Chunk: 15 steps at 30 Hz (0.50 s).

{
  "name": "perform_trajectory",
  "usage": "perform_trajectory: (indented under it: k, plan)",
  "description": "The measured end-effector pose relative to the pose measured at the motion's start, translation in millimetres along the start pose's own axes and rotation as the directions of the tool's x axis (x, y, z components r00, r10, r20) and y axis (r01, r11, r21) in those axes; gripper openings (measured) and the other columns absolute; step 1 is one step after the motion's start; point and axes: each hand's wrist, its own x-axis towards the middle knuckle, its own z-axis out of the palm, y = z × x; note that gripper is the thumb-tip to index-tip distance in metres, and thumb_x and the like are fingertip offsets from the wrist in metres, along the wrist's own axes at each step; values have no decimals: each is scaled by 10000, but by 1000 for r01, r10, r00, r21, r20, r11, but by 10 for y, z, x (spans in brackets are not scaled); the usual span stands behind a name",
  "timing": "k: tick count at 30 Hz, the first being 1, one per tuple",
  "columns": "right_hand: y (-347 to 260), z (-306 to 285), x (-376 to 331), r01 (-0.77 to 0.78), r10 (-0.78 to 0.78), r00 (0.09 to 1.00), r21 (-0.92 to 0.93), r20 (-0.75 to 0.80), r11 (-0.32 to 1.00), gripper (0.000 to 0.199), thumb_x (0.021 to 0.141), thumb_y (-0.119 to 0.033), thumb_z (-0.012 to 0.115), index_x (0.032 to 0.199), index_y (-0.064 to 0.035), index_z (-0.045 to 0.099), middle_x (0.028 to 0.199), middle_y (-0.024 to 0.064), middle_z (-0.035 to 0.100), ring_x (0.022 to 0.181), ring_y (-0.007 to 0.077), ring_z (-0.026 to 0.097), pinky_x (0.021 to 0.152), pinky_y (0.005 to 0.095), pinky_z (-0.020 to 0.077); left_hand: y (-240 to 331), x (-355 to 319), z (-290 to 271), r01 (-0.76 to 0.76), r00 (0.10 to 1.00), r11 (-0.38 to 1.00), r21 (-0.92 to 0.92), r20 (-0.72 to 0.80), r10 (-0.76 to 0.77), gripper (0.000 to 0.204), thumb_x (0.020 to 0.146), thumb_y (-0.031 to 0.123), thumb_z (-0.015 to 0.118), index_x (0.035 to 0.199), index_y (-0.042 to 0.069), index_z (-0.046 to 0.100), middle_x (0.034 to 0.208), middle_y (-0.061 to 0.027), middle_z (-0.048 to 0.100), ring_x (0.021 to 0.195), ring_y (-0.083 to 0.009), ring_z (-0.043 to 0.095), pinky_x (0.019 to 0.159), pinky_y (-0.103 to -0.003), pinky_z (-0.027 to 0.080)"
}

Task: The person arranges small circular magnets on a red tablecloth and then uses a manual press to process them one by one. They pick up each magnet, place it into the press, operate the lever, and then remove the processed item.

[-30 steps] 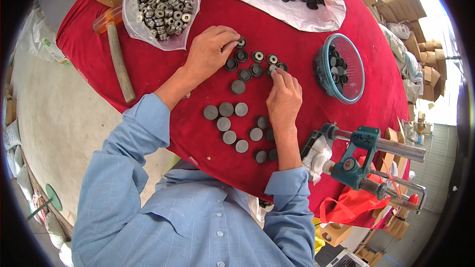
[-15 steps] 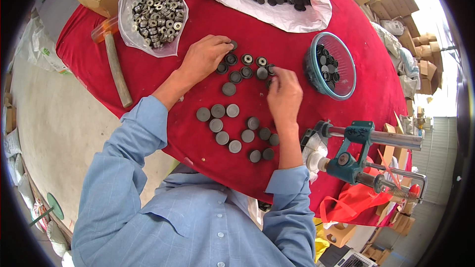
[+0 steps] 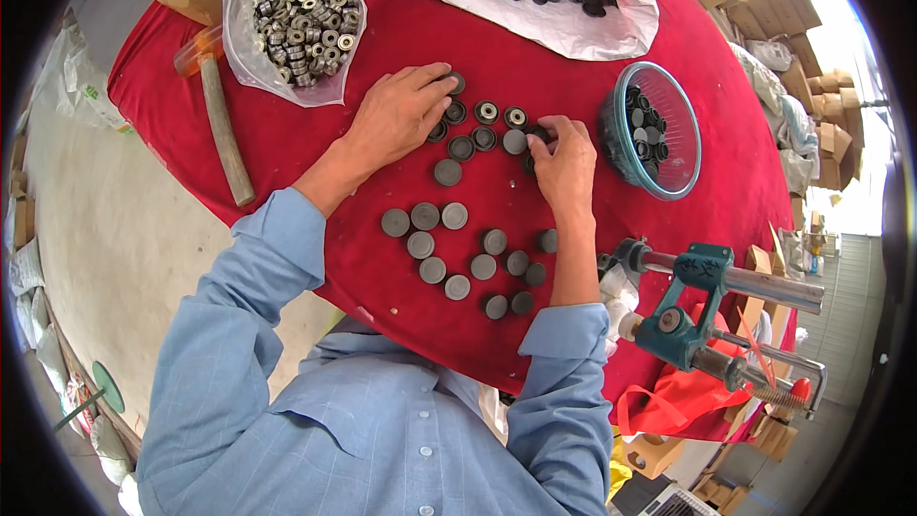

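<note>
My left hand [image 3: 396,118] rests on the red cloth, fingers closed round the edge of a round black cap [image 3: 458,84]. Just below its fingertips lie open black caps, one of them a cup [image 3: 455,113]. My right hand [image 3: 566,167] pinches another black cap [image 3: 540,133], partly hidden by its fingers. Between the hands, two caps hold metal bearings [image 3: 486,112], and empty open caps [image 3: 460,148] lie beside them. Closer to me, several grey-black caps [image 3: 425,217] are spread flat side up.
A clear bag of metal bearings [image 3: 350,48] and a hammer [image 3: 225,134] lie at left. At the far side is a white sack [image 3: 535,33] of black caps. To the right stand a clear bowl [image 3: 695,139] of caps and a green press [image 3: 683,325].
My right hand has moved slightly right and its fingers have closed further over the cap. My left hand stays by the same caps. The whole view has shifted a little.
</note>
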Motion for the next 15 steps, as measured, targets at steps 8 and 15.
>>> perform_trajectory:
  k: [8,15]
  plan:
    - [-155,-10,114,100,-60,981,213,-186,972,174,870,-29,809,1036,-13,759,938,158,734,764,281,717,734,400,573,34,13,-21,27,999,988,151,39,-33,339,995,167,701,1328,108,719,1388,-45,711,1238,-276,667,908,-456,547]
    - [-199,153,127,252,-229,949,85,-218,964,142,899,-23,761,1041,-34,755,1010,133,735,858,340,745,770,428,590,45,-5,-15,16,999,992,128,26,-19,369,986,181,718,1349,115,713,1400,-50,697,1259,-286,646,925,-476,531]
